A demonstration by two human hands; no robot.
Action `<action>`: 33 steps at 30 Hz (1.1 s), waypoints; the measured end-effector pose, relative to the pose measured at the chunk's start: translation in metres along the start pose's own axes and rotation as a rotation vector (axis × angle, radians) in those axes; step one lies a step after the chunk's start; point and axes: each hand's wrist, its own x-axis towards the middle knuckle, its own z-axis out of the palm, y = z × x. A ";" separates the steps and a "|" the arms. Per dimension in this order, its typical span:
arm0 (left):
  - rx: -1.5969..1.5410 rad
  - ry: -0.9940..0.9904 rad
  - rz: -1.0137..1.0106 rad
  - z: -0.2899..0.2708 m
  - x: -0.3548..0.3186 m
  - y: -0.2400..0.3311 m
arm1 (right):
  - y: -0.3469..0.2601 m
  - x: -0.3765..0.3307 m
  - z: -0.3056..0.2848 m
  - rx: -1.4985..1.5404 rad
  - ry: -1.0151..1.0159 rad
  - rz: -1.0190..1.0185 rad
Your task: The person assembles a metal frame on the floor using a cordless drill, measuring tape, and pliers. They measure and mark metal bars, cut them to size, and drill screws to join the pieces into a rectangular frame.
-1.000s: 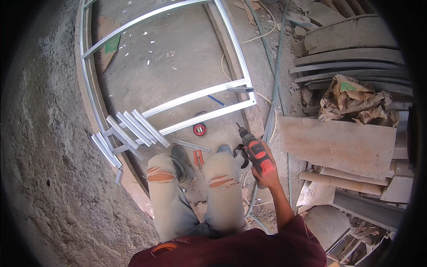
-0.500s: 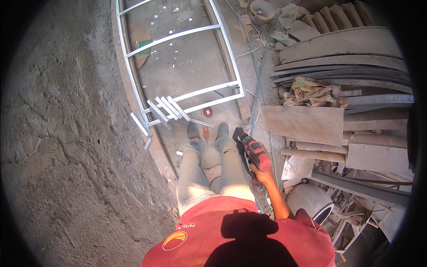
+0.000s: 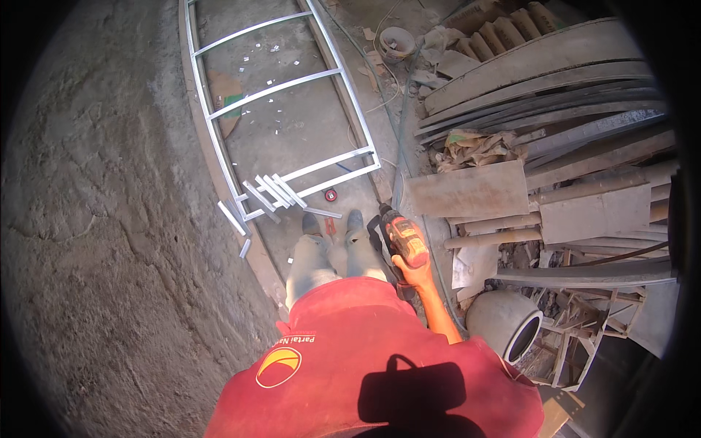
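My right hand is wrapped round the grip of a red and black cordless drill. The drill is beside my right leg, its chuck end pointing away from me toward the metal frame. My left hand is out of view. Ahead of my feet lies a long ladder-like frame of light metal channel on the ground. Several short cut channel pieces rest across its near left corner. A round red and black tape measure sits just inside my feet's line, and red-handled pliers lie between my shoes.
Wooden boards run under the frame's long sides. To the right are stacked curved planks, a flat board, a pale round pot and a hose. A white bucket stands farther off. Rough concrete ground lies left.
The view has shifted and turned, so the frame and ground things sit farther left and the shirt fills more of the picture. The drill stays in my right hand.
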 end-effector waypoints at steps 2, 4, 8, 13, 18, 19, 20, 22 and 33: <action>-0.010 0.008 -0.003 -0.007 -0.003 0.000 | -0.009 -0.002 0.001 -0.057 -0.010 -0.026; -0.015 0.009 0.004 -0.008 -0.001 0.001 | -0.007 -0.002 0.000 -0.003 -0.015 0.023; -0.014 0.022 0.010 -0.014 -0.004 0.000 | 0.008 -0.014 -0.001 -0.036 0.013 0.034; -0.009 0.058 0.032 -0.021 -0.010 -0.002 | 0.015 -0.014 -0.004 0.034 0.027 0.067; 0.006 0.095 0.071 -0.024 -0.025 0.003 | 0.031 -0.014 -0.024 0.034 0.056 0.116; 0.013 0.105 0.082 -0.023 -0.027 0.003 | 0.029 -0.012 -0.029 0.067 0.076 0.129; 0.019 0.116 0.091 -0.023 -0.031 0.003 | 0.037 -0.011 -0.037 0.044 0.070 0.149; 0.030 0.140 0.113 -0.024 -0.039 0.007 | 0.052 -0.008 -0.049 0.005 0.059 0.186; 0.551 0.050 0.715 0.113 0.043 0.137 | 0.273 0.064 -0.083 0.183 0.048 0.170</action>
